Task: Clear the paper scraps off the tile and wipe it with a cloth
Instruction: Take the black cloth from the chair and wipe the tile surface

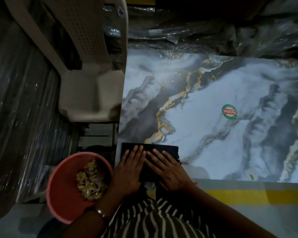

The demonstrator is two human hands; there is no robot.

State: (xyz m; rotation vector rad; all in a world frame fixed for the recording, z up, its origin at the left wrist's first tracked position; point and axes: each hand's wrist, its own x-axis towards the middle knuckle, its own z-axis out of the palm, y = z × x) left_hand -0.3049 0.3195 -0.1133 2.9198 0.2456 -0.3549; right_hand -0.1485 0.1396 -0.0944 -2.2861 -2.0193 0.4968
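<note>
A beige plastic chair (86, 69) with a perforated back stands at the upper left, seen from above, its seat close to the left edge of the work surface. Dark bundles wrapped in clear plastic film (213, 31) lie across the top of the view, and more glossy wrapped material (24, 109) fills the left side. A round green and red sticker (229, 112) with white lettering sits to the right of centre. Along the bottom right runs a pale floor (248, 220) crossed by a yellow stripe (248, 196). A black-and-white striped garment (153, 219) fills the bottom centre.
</note>
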